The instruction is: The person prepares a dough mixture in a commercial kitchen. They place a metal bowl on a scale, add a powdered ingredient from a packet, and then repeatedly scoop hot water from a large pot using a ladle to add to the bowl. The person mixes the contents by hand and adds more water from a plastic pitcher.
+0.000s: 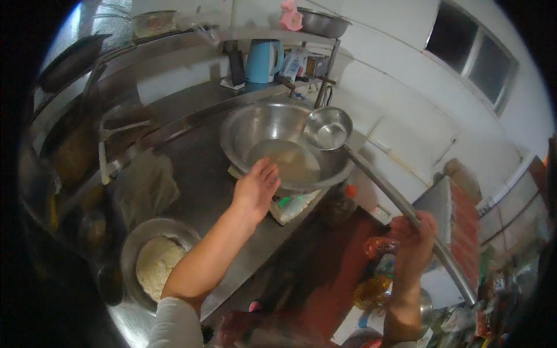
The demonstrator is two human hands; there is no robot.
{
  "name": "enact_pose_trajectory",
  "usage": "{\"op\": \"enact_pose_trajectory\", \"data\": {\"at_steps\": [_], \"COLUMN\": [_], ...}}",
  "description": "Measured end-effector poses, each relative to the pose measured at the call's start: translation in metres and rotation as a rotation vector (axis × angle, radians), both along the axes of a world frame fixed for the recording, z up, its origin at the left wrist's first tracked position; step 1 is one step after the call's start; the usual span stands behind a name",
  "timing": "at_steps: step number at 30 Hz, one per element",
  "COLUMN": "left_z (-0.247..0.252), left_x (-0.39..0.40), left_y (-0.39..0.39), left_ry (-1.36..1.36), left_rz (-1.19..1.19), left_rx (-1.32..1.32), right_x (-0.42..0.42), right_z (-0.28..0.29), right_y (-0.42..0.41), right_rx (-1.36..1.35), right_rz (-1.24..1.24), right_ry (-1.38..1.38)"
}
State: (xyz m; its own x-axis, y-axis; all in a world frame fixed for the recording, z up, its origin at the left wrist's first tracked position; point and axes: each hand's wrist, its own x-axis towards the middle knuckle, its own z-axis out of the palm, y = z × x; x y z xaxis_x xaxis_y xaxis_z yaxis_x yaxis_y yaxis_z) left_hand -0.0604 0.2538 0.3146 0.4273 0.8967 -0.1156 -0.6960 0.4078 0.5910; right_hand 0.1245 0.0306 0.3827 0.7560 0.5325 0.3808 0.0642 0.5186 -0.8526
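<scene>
A wide steel basin [265, 126] on the counter holds cloudy liquid [296, 163]. My left hand [259, 187] is at the basin's near left rim with nothing in it; whether it touches the metal is hard to tell. My right hand [413, 235] grips the long metal handle of a large steel ladle [328, 128]. The ladle's bowl is over the basin's right rim. Beneath the basin is what looks like a scale [296, 211] with a green display. A steel bowl with dough [156, 265] stands at lower left, partly behind my left forearm.
At the back, a shelf holds a light-blue electric kettle [259, 61] and another steel basin [324, 24]. A crumpled plastic bag [148, 187] lies on the steel counter [200, 174]. Right of the counter edge, a red-capped container [341, 202] and bottled goods [374, 291] are down low.
</scene>
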Motion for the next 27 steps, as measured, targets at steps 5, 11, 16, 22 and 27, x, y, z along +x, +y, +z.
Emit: {"op": "enact_pose_trajectory", "data": {"at_steps": [5, 11, 16, 22, 27], "left_z": [-0.007, -0.024, -0.024, -0.139, -0.156], "left_x": [0.08, 0.112, 0.088, 0.092, 0.179], "left_y": [0.114, 0.178, 0.19, 0.191, 0.249], "left_ry": [0.158, 0.294, 1.0, 2.193, 2.011], "left_rz": [0.138, 0.042, -0.417, -0.441, -0.568], "left_rx": [-0.195, -0.064, 0.37, 0.818, 1.202], "right_x": [0.053, 0.137, 0.211, 0.269, 0.283], "right_z": [-0.011, -0.025, -0.036, -0.027, -0.029], "right_y": [0.069, 0.144, 0.198, 0.233, 0.255], "right_rx": [-0.053, 0.055, 0.107, 0.12, 0.077], "right_rz": [0.049, 0.166, 0.319, 0.391, 0.378], "right_ry": [-0.05, 0.031, 0.206, 0.195, 0.16]}}
